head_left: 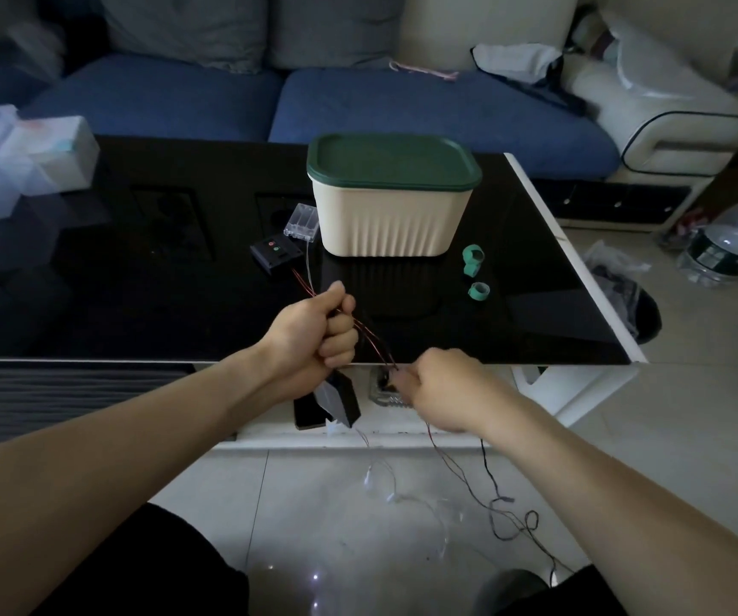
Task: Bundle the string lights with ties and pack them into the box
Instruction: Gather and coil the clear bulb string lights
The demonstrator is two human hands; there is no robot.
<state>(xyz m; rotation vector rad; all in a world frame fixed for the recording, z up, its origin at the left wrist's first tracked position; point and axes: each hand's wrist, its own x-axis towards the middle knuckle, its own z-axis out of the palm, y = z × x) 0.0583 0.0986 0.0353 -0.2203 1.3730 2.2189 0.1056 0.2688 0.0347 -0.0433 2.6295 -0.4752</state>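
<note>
Left hand (314, 331) fists gathered string lights (369, 337); right hand (436, 393) pinches the strand just beside. Most wire trails on the near floor. Far right, box (391, 220) lidded, ties (474, 260) untouched: bundling barely begun

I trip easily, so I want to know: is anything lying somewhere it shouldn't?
Yes. Much of the string lights' wire trails off the table edge and lies in loose tangles on the floor tiles by the person's legs. The box still has its green lid on.
</note>
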